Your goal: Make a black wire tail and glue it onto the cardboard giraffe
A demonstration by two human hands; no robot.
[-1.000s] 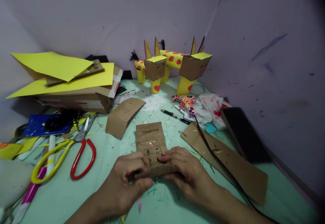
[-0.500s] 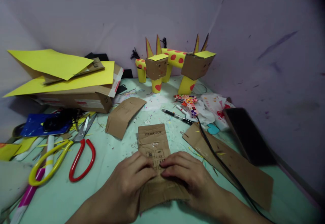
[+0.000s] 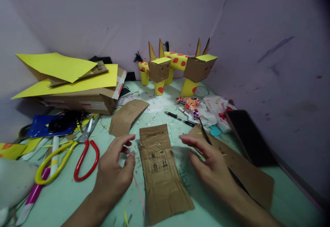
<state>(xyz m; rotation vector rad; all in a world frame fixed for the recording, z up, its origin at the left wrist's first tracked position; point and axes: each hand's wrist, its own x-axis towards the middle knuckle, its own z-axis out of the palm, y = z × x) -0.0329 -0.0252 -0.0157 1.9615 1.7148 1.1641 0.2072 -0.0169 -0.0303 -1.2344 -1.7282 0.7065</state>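
Observation:
A long brown cardboard strip (image 3: pixel 161 172) with printed symbols lies flat on the pale green table (image 3: pixel 77 196), straight in front of me. My left hand (image 3: pixel 116 167) hovers just left of it, fingers spread and curved, holding nothing. My right hand (image 3: pixel 206 158) hovers to its right, fingers stretched out and apart, also holding nothing. Neither hand touches the strip.
Scissors with one red and one yellow handle (image 3: pixel 69 151) lie at the left. A folded cardboard piece (image 3: pixel 126 117) sits behind the strip, and a long cardboard piece (image 3: pixel 239 165) with a black cable lies at the right. Yellow paper animals (image 3: pixel 175 69), a box (image 3: pixel 85 96), a pen (image 3: pixel 177 117) and a dark phone (image 3: pixel 250 136) stand around.
Both hands were pressing and unrolling the strip's near end. They have let go and moved apart to either side; the strip now lies flat and full length.

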